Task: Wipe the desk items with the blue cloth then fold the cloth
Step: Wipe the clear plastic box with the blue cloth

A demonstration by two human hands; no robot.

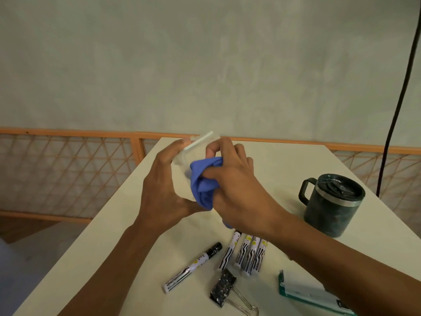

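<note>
My left hand [163, 190] holds a clear plastic container [193, 145] up above the white desk [284, 160], fingers wrapped round its left side. My right hand [237, 185] grips the bunched blue cloth [204, 179] and presses it against the container. Much of the container is hidden behind the cloth and both hands.
Several black-and-white markers [247, 255] lie near the front, one [193, 266] apart to the left. A black binder clip [224, 287] sits below them. A dark lidded mug [331, 205] stands at the right, a teal-and-white item [307, 291] at the front right. A black cable [397, 94] hangs at the right.
</note>
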